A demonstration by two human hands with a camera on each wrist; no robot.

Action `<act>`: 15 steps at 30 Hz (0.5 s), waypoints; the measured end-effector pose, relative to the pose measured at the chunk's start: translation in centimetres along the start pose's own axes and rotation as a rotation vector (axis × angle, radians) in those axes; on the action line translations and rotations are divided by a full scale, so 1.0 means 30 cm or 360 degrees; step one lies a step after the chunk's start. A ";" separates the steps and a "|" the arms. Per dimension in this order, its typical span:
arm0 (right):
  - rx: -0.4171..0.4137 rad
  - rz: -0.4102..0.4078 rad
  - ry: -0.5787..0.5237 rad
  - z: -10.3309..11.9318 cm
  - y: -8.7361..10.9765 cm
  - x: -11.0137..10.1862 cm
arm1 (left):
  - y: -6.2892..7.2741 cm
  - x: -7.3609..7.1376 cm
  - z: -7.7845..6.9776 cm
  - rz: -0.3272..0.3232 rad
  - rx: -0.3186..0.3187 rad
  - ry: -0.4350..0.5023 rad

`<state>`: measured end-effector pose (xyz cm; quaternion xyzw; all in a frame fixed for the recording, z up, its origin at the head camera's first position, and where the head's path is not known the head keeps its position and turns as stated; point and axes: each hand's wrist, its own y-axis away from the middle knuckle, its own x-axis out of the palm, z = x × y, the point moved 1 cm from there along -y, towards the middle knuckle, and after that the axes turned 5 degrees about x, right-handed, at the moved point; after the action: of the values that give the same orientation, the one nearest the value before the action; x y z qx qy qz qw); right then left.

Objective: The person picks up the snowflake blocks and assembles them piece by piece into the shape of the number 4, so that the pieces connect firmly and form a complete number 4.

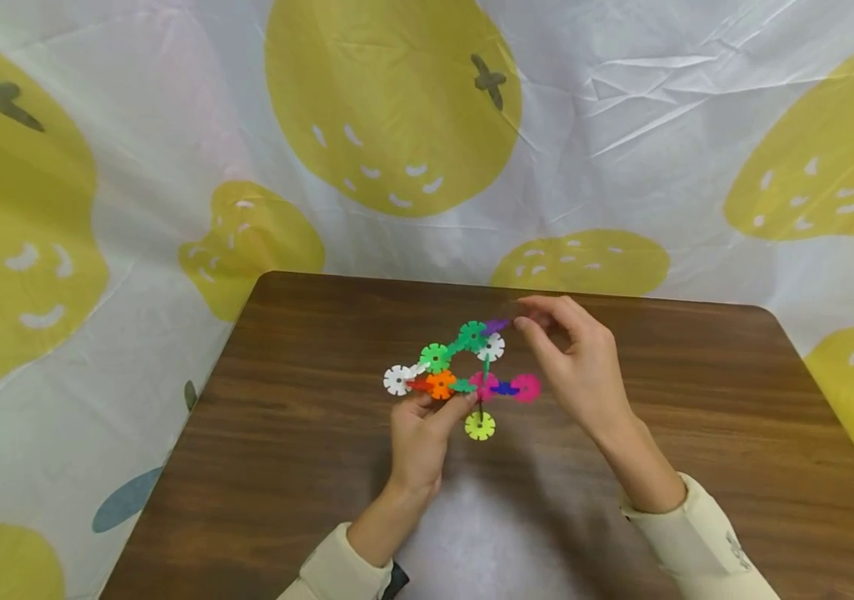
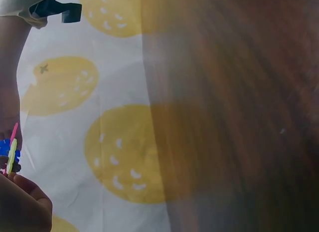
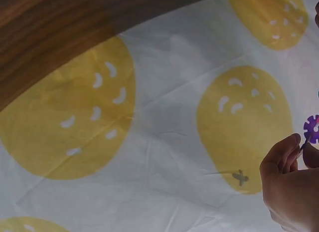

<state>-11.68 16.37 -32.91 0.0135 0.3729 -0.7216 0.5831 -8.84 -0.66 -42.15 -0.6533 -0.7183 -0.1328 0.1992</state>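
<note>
A chain of notched plastic snowflake discs (image 1: 441, 384), slotted together in white, orange, green, pink, blue, yellow and purple, forms a loop above the table. My left hand (image 1: 417, 442) grips it from below, thumb near the pink disc (image 1: 483, 386). A yellow-green disc (image 1: 480, 426) hangs at its lower end. Up at the right, my right hand (image 1: 580, 362) is at the purple disc (image 1: 496, 326). In the right wrist view, thumb and fingers pinch a thin dark disc (image 3: 302, 149) seen edge-on, right against the purple disc. The left wrist view catches the yellow-green disc (image 2: 12, 156) edge-on.
The brown wooden table (image 1: 284, 467) lies below both hands, with a bright reflection near its front. Behind it hangs a pale cloth (image 1: 397, 242) printed with yellow fruit. Cream sleeves (image 1: 696, 533) cover both forearms.
</note>
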 end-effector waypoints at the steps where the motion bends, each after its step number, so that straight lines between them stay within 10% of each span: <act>1: 0.0022 0.0008 0.0011 -0.010 0.002 0.003 | 0.001 -0.001 0.005 -0.0008 -0.0022 -0.0014; 15: 0.0299 0.0162 0.0122 -0.146 0.021 0.047 | -0.007 -0.025 0.082 -0.0059 -0.0302 -0.0210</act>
<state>-13.43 17.61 -37.04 0.1145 0.3244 -0.7218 0.6005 -9.27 -0.23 -44.66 -0.6631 -0.7261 -0.1605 0.0861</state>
